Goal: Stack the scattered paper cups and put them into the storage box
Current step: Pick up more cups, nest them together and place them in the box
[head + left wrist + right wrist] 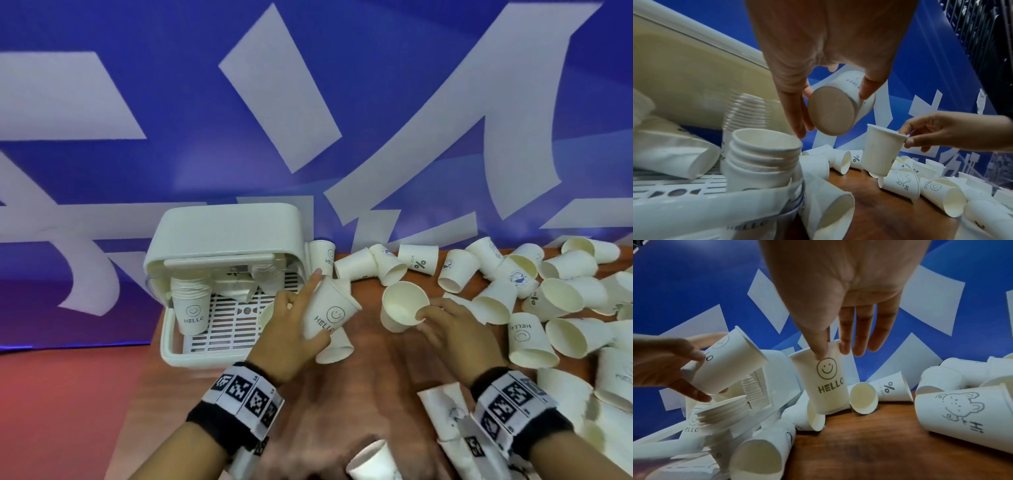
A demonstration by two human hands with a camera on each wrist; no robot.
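The left hand (291, 329) has its fingers (867, 91) wrapped around a "HELLO" cup (327, 310), tilted in the air just right of the open storage box (171, 346). The right hand (452, 325) pinches the rim of a second cup (402, 310), thumb outside and a finger inside, lifted above the counter (869, 443). A short stack (760, 160) stands in the box just below the left fingers. The risk: a thin rim pinch could slip or buckle the paper, and nesting cups at mismatched tilts could jam them or topple that stack.
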